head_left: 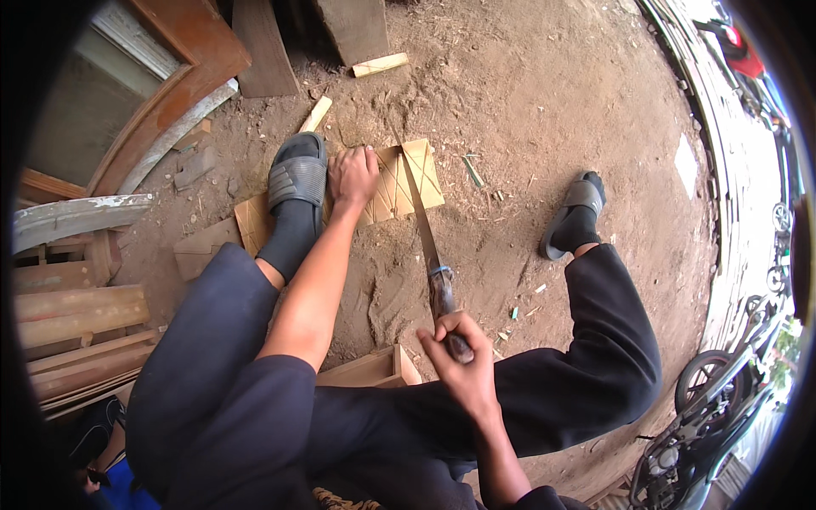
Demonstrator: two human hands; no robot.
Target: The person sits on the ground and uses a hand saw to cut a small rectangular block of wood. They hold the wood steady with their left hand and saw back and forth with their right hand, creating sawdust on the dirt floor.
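Observation:
A pale wooden board (387, 197) marked with crossing dark lines lies on the ground, with my left foot in a grey sandal (297, 181) on top of it. My left hand (353, 177) is beside the sandal, its bent fingers holding the board down near the far edge. In my right hand (467, 361) is the dark wooden handle of a long, tapering handsaw (427, 234), with a blue band where blade meets handle. The blade lies across the board's right part, its tip beyond the far edge. Its teeth are too small to make out.
A framed glass panel (106, 98) and stacked wood (81, 319) stand on the left. Wood offcuts (380, 65) lie on the dirt ahead. A wooden box-like piece (374, 367) sits beneath my legs. My right foot (580, 208) is planted to the right; motorcycles (697, 425) stand further right.

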